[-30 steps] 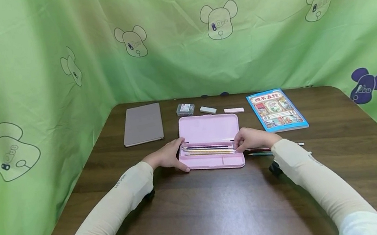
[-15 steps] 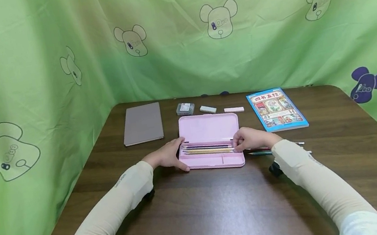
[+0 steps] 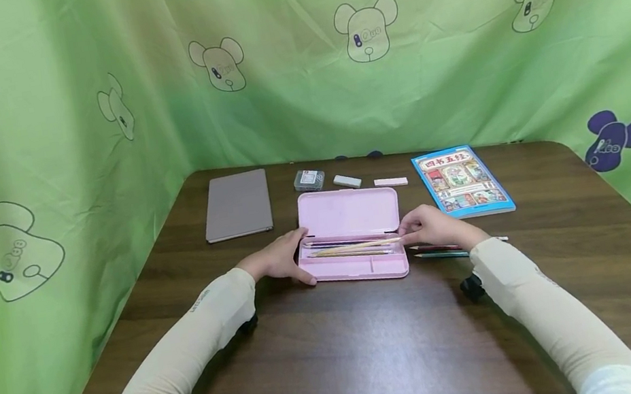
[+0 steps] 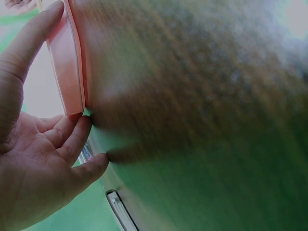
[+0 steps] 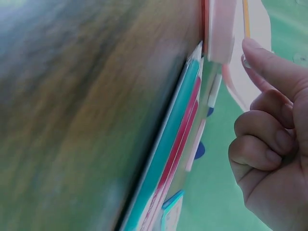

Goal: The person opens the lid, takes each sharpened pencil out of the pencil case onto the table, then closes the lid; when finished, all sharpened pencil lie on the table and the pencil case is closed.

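An open pink pencil case (image 3: 358, 273) lies mid-table with its lid (image 3: 349, 213) flat behind it and several pencils (image 3: 349, 253) in the tray. My left hand (image 3: 285, 262) grips the case's left end, thumb at the front corner and fingers on the far side. In the left wrist view the thumb lies along the case (image 4: 67, 72) and the left hand (image 4: 33, 178) curls loosely beside it. My right hand (image 3: 422, 228) pinches the right end of a wooden pencil (image 3: 360, 244) over the case's right rim. The right wrist view shows that right hand (image 5: 269, 144) with its index finger out and the others curled.
A grey-brown notebook (image 3: 236, 206) lies back left. Behind the case are a small clear box (image 3: 309, 180), a white eraser (image 3: 347, 182) and a pink strip (image 3: 390, 182). A blue book (image 3: 462, 182) sits back right. Loose coloured pencils (image 3: 450, 249) lie under my right wrist. Green curtains enclose the table.
My right hand has shifted a little to the right and back, raising the right end of one wooden pencil onto the case's rim. My left hand has stayed on the case.
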Demonstrator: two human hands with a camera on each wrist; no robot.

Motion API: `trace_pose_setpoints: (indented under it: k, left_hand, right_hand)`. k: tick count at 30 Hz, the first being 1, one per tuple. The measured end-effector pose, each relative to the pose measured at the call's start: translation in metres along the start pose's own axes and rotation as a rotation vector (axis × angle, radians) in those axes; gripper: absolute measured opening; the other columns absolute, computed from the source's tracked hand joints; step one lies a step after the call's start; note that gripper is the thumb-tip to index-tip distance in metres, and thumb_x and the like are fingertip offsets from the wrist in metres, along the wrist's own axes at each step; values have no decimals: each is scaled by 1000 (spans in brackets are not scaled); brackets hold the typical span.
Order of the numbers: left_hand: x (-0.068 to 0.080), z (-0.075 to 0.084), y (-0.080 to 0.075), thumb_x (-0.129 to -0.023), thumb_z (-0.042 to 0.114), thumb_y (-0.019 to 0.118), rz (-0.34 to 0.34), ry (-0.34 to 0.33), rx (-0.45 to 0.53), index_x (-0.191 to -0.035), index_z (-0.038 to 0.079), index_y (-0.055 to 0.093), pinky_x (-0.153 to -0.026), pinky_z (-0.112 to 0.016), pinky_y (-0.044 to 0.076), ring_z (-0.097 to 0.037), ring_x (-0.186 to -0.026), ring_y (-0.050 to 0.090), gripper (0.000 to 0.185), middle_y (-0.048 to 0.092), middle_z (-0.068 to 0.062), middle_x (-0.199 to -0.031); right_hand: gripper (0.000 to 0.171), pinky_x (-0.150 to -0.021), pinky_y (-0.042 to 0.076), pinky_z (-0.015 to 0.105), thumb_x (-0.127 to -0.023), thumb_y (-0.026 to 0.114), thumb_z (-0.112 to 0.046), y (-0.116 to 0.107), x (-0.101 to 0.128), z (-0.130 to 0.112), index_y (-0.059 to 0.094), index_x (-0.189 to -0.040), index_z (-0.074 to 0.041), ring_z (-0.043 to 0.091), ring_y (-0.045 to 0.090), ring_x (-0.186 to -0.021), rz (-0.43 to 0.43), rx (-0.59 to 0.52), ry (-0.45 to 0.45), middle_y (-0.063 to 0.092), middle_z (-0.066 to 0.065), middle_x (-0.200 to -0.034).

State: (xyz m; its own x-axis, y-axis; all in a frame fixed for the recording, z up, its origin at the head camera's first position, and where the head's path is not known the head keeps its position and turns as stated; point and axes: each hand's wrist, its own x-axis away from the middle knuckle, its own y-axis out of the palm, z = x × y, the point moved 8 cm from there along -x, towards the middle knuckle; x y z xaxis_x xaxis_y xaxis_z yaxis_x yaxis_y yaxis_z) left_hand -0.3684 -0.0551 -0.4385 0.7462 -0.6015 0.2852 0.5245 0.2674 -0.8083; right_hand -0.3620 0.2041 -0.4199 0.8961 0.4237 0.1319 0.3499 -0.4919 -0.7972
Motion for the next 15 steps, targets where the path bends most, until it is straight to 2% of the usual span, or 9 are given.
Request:
trace_pose_setpoints:
  k: [6, 15]
  left_hand:
    - [1, 1, -1, -66, 43, 81, 0, -5, 7, -147, 5, 12, -112, -45, 22, -31, -139, 21, 112, 18, -18, -152]
    - [0, 2, 0, -67, 42, 80, -11, -11, 6, -147, 5, 12, -112, -46, 22, -31, -139, 21, 111, 18, -18, -152]
  right_hand:
    - [9, -63, 41, 29, -84, 68, -18, -6, 10, 12, 70, -83, -9, 15, 48, -67, 17, -25, 12, 64, 0, -73]
    - [9, -66, 43, 29, -83, 69, -18, -11, 22, 25, 70, -82, -10, 16, 50, -68, 21, -37, 47, 67, -1, -74]
